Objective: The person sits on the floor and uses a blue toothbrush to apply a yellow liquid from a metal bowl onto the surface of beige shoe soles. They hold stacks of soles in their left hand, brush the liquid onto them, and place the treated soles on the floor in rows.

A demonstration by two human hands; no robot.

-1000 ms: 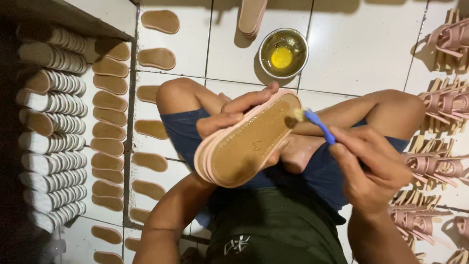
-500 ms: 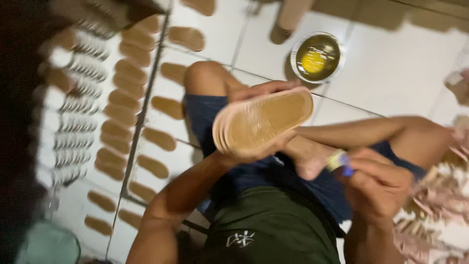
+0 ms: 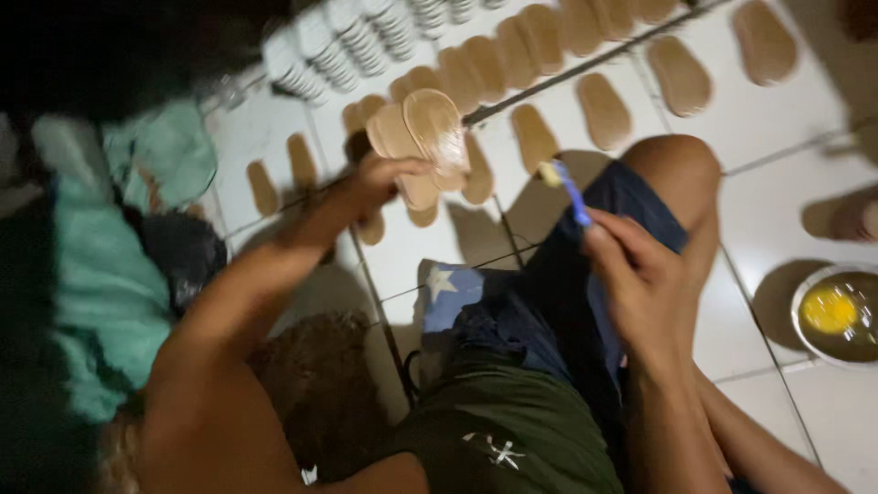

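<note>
We are gripping a tan shoe sole [image 3: 430, 137] in our left hand [image 3: 370, 187], fingers curled shut around its lower end, holding it out over the far rows of insoles [image 3: 604, 108]. Our right hand [image 3: 640, 274] is pinching a blue-handled brush [image 3: 569, 190] closed above the knee, right of the sole. A bowl of yellow glue [image 3: 837, 313] is sitting far right.

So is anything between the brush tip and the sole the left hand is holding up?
Nothing visible: the blue-handled brush in the right hand sits apart from the tan flat sole in the left hand, with only tiled floor behind the gap.
</note>
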